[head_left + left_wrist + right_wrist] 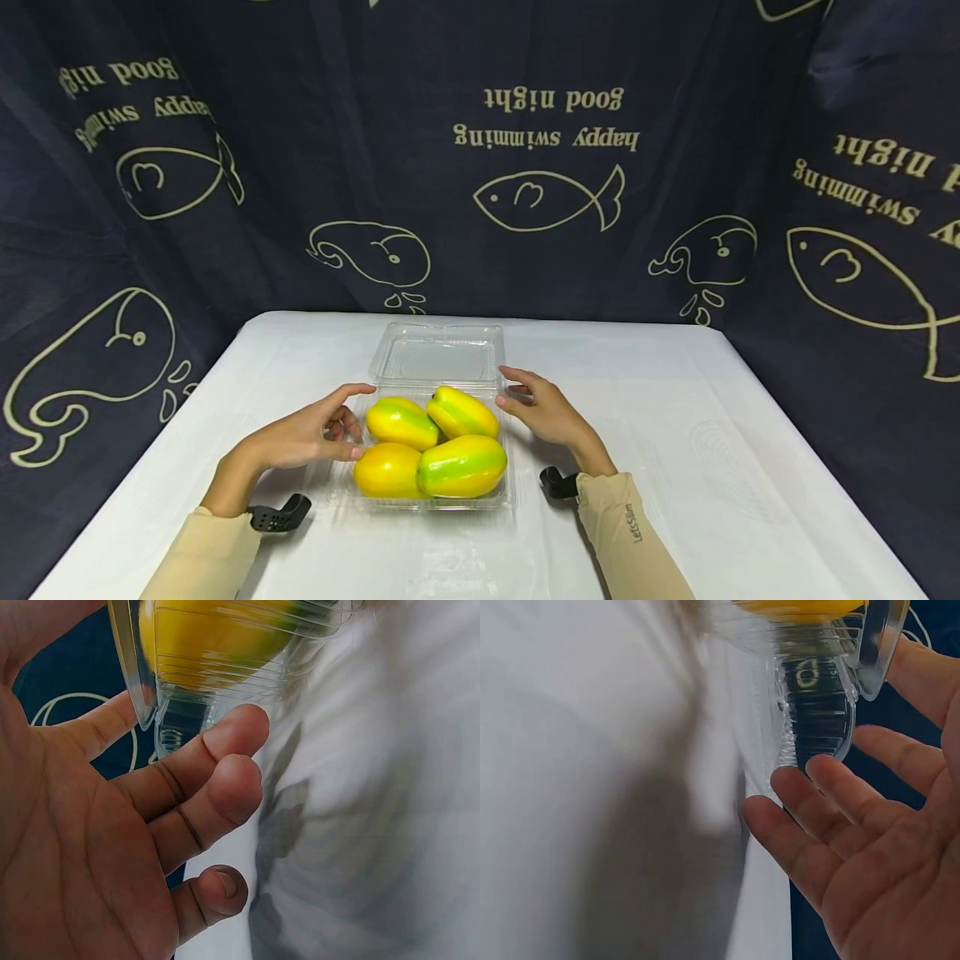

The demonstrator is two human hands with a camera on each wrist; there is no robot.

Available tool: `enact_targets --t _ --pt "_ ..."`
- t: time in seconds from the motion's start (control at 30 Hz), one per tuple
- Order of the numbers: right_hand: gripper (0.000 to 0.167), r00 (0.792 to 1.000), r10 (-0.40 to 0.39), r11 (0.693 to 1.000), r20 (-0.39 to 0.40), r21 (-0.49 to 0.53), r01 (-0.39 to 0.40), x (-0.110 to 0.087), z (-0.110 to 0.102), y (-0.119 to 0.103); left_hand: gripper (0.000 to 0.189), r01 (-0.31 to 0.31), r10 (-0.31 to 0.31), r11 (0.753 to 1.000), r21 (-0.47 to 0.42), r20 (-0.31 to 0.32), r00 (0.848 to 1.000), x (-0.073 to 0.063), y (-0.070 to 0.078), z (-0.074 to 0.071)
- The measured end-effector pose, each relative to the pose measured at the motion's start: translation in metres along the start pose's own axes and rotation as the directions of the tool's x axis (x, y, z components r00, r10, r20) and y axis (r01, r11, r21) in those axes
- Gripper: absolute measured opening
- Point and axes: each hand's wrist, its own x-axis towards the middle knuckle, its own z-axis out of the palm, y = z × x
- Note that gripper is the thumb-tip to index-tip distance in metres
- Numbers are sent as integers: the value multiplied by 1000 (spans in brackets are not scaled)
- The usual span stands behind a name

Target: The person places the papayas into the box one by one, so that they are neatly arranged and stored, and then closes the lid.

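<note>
Sleeves (201, 552) are leading to left hand (306, 431) and right hand (549, 412), both relaxed and flanking the box (487, 502). Four fruits (462, 468) are lying inside, lid (437, 357) open.

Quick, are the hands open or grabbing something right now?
Left hand: open, holding nothing, by the box.
Right hand: open, holding nothing, by the box too.

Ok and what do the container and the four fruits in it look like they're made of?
The container looks like thin, clear, glossy plastic: a fruit shows through its ridged wall in the left wrist view. The fruits have smooth, shiny yellow-green surfaces with bright highlights; they may be painted plastic or foam imitations, but real waxy skin can't be ruled out.
</note>
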Motion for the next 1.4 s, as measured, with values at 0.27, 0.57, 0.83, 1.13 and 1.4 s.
enact_targets --t 0.27,0.57,0.83,1.13,1.4 --pt "64 1000 15 1000 27 7 -16 1 1 1 83 5 -5 1000 0 -1 1000 -1 0 0" --pt "64 1000 -9 1000 23 -4 9 3 1 1 83 10 -10 1000 9 -3 1000 -2 0 -1" --pt "63 1000 -18 1000 18 -1 18 3 2 1 84 13 -13 1000 8 -6 1000 -3 0 -1" --pt "64 1000 -21 1000 3 -7 21 2 3 2 83 17 -17 1000 6 -2 1000 -2 1 -1" --pt "62 999 -27 1000 -30 -17 27 0 2 -1 83 18 -18 1000 7 3 1000 0 -1 -1"
